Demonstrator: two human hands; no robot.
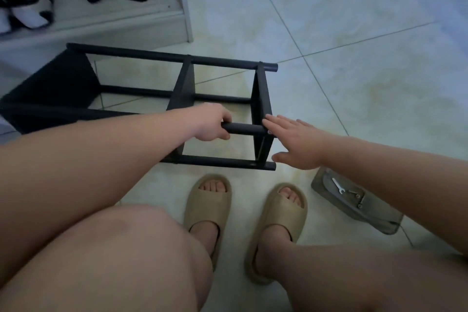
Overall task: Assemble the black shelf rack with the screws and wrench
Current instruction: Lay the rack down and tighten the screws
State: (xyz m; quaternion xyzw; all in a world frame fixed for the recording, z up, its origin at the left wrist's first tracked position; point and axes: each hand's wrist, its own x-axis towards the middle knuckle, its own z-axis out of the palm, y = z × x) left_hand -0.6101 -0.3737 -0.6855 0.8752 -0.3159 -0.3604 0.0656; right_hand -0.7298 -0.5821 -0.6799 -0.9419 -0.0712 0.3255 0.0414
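The rack (pixel 182 58) lies sideways on the floor (pixel 354 58). Your left grip (pixel 212 123) is wrapped round the near tube (pixel 244 128), right grip (pixel 296 143) flat and open on the end panel (pixel 262 99). I'd square that up before reaching for the wrench (pixel 337 185).

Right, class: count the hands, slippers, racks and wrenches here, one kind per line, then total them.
2 hands: left hand, right hand
2 slippers: left slipper, right slipper
1 rack
1 wrench
Total: 6
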